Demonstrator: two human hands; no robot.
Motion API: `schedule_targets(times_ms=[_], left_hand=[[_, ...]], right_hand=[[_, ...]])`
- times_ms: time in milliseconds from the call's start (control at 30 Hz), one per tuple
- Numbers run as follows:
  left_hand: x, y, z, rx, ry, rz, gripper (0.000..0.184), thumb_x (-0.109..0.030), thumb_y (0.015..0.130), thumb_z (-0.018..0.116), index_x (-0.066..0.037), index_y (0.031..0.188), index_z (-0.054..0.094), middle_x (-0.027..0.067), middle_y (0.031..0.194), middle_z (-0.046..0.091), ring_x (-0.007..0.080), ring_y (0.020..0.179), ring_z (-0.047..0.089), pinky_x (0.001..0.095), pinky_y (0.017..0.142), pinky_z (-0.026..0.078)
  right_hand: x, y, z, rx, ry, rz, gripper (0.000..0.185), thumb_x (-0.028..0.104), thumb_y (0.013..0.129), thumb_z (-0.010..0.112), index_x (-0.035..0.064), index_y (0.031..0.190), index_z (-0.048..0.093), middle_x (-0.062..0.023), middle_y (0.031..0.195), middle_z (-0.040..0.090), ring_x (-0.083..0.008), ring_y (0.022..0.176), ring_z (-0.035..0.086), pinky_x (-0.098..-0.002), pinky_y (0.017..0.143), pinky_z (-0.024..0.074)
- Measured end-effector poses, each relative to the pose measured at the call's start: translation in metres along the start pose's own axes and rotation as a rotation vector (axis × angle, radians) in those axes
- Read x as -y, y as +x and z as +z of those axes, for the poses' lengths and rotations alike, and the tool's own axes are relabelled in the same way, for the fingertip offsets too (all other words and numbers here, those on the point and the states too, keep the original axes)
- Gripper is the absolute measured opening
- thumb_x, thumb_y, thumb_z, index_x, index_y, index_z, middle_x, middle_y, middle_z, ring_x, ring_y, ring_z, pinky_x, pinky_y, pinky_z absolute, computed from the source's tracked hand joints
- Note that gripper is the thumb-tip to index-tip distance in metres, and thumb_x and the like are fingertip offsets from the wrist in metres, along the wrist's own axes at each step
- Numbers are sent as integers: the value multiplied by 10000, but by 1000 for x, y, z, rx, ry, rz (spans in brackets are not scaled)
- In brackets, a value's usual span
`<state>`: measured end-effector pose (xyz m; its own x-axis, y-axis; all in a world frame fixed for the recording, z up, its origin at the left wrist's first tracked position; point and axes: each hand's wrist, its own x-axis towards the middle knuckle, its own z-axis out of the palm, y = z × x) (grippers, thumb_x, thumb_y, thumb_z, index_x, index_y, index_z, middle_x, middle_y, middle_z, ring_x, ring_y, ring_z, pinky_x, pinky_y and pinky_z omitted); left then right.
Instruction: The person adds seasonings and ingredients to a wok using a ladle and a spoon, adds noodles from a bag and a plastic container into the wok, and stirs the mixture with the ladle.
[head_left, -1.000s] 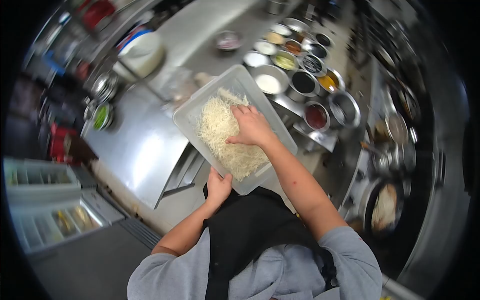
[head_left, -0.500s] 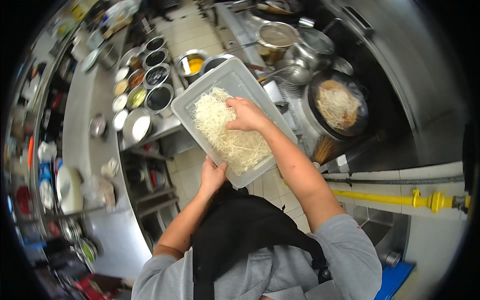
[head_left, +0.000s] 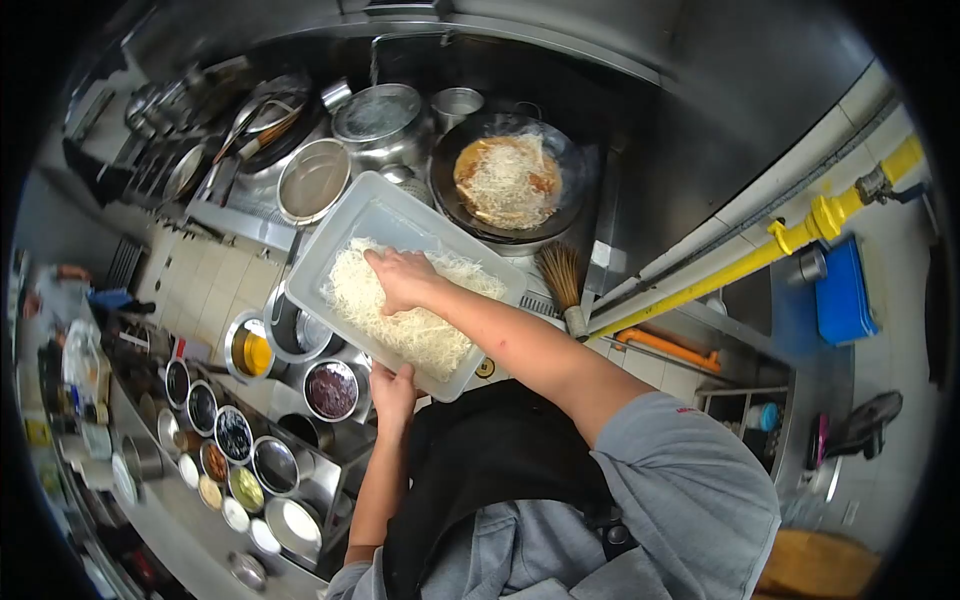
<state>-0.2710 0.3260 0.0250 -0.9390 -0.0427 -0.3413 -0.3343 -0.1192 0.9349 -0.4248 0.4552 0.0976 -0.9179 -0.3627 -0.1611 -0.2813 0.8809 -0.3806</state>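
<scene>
A translucent plastic tub (head_left: 385, 212) full of thin pale noodles (head_left: 440, 345) is held in front of my body, a little tilted. My left hand (head_left: 393, 390) grips its near edge. Inside the tub, my right hand (head_left: 405, 282) rests on the noodles with its fingers pressed into them; the fingertips are partly hidden. Beyond the tub, a dark wok (head_left: 565, 205) on the stove holds a reddish-orange sauce topped with a heap of pale noodles (head_left: 515, 180).
A round strainer (head_left: 314, 181) and a lidded pot (head_left: 378, 115) stand left of the wok. A bamboo brush (head_left: 562, 275) lies near a yellow pipe (head_left: 750, 270). Several ingredient bowls (head_left: 247, 489) line the lower left. Another person (head_left: 62, 290) is at the far left.
My view has turned rightward to the stove, so the wok now lies straight beyond the tub. The tub has travelled with my body, and my right hand stays in the noodles.
</scene>
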Motion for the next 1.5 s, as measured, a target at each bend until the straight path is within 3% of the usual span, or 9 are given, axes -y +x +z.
schedule_targets(times_ms=[300, 700, 767, 1033, 1167, 1267, 1367, 1400, 1500], left_hand=[[-27, 64, -4, 104, 95, -28, 467, -11, 878, 510, 65, 1333, 443, 227, 1114, 663, 310, 819, 733, 391, 554, 630], [-59, 98, 16, 72, 171, 50, 430, -26, 863, 546, 62, 1281, 502, 168, 1038, 672, 236, 745, 703, 325, 485, 580], [-66, 100, 19, 63, 175, 35, 430, -25, 863, 545, 62, 1282, 503, 169, 1043, 673, 235, 745, 702, 324, 484, 580], [-68, 107, 28, 57, 247, 91, 402, -25, 873, 544, 108, 1245, 466, 237, 1019, 675, 303, 780, 735, 367, 532, 617], [-73, 109, 33, 76, 163, 53, 393, -28, 875, 549, 97, 1239, 471, 222, 1010, 678, 287, 751, 726, 355, 517, 607], [-70, 113, 34, 67, 178, 6, 421, -28, 879, 550, 70, 1282, 479, 193, 1025, 680, 253, 729, 705, 336, 495, 591], [-61, 109, 27, 36, 178, -9, 428, -31, 884, 560, 65, 1293, 475, 198, 1035, 680, 257, 722, 706, 343, 497, 592], [-58, 107, 25, 32, 151, 11, 406, -32, 886, 570, 84, 1260, 464, 227, 1028, 679, 290, 733, 724, 365, 520, 607], [-36, 108, 19, 9, 104, 28, 411, -36, 896, 568, 85, 1273, 455, 248, 1055, 679, 307, 753, 731, 381, 531, 612]], right_hand=[[-49, 29, -62, -229, 222, -152, 731, 137, 693, 795, 127, 1391, 576, -193, 1278, 646, -346, 1153, 631, -396, 1004, 500], [-82, 46, -118, -320, 520, -171, 579, 188, 706, 796, 75, 1262, 678, -211, 1104, 723, -309, 1036, 709, -353, 914, 544], [-78, 45, -137, -284, 484, -83, 546, 130, 742, 798, 5, 1255, 662, -133, 1116, 739, -170, 1003, 690, -297, 892, 528], [-63, 53, -133, -330, 262, -128, 658, 323, 719, 816, 15, 1276, 648, -243, 1202, 674, -328, 1103, 674, -397, 971, 522], [-27, 37, -70, -207, -77, 72, 746, 376, 782, 789, 62, 1413, 546, -256, 1493, 450, -388, 1338, 493, -433, 1069, 461], [-38, 22, -18, -217, -120, -63, 716, 369, 817, 753, 74, 1431, 530, -262, 1520, 408, -419, 1389, 416, -473, 1118, 406], [-34, 21, -63, -140, 14, -122, 642, 331, 856, 711, 75, 1420, 541, -257, 1506, 429, -413, 1375, 434, -462, 1145, 373], [-49, 35, -63, -296, 43, -171, 490, 283, 888, 670, 46, 1314, 621, -260, 1400, 543, -401, 1293, 524, -456, 1096, 423], [-80, 95, -80, -105, 110, 31, 362, 281, 915, 636, 10, 1150, 680, -281, 1180, 655, -392, 1130, 636, -495, 981, 488]])
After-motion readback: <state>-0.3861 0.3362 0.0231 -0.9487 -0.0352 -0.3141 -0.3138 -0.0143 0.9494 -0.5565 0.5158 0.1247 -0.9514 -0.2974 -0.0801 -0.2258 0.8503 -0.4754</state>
